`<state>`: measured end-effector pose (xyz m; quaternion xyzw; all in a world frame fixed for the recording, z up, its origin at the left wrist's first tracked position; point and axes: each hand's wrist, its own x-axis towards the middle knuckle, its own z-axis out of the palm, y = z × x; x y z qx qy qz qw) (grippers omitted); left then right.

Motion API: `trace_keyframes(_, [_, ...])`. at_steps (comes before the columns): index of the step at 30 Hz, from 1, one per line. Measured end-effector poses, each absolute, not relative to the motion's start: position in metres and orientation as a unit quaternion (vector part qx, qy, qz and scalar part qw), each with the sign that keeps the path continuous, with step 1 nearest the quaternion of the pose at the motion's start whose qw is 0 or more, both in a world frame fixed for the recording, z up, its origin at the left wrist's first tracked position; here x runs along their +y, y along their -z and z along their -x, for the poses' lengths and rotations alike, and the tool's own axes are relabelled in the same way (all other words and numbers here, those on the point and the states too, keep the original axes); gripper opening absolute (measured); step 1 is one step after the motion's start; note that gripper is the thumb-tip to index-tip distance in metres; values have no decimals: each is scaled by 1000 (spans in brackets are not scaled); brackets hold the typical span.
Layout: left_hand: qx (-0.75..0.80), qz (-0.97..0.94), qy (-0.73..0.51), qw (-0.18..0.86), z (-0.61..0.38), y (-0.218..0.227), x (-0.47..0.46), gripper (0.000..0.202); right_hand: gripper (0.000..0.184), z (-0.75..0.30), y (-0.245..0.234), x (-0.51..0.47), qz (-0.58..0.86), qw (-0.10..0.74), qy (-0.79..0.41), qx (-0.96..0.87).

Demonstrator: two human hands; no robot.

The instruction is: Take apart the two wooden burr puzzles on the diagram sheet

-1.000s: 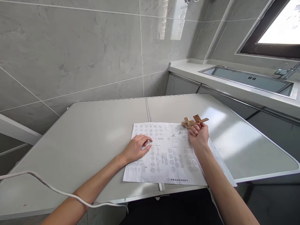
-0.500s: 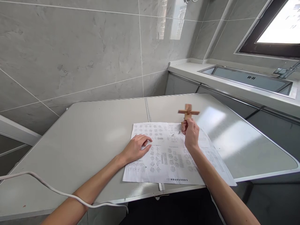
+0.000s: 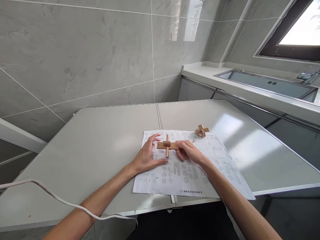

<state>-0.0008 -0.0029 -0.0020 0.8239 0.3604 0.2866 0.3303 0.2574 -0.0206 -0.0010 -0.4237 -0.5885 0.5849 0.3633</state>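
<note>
A cross-shaped wooden interlocking puzzle (image 3: 166, 145), with a flat plank and a round rod crossing it, is held over the printed sheet. My right hand (image 3: 190, 151) is closed on the plank's right end. Around the puzzle's left side curves my left hand (image 3: 148, 154), fingers and thumb apart; whether it touches the plank's end, I cannot tell. Beyond my right hand, a second wooden puzzle (image 3: 202, 130) of crossed bars rests at the far edge of the sheet. The white paper sheet (image 3: 175, 186) is covered with small printed diagrams and lies under both hands.
A pale folding table (image 3: 112, 133) with a centre seam holds everything. A white cable (image 3: 57, 200) crosses my left forearm. Grey tiled wall (image 3: 100, 50) stands behind the table. To the right is a counter with a sink (image 3: 267, 83), below a window.
My right hand has brought the wooden cross left and nearer to me, turning it. The second puzzle now shows fully at the sheet's far edge. My left hand has opened wider around the cross.
</note>
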Motion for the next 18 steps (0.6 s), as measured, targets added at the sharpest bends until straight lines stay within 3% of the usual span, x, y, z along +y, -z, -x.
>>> trace_keyframes(7, [278,-848,-263,366,2,-1,-5,111,37,-254,4,-23,339,282,-677,-589])
trace_keyframes(13, [286,-851,-288,334,2,0,-7,114,38,-253,-3,-28,367,315,-609,-628])
trace_keyframes(18, [283,-849,-301,330,2,2,-8,118,47,-253,-4,-29,375,295,-589,-652])
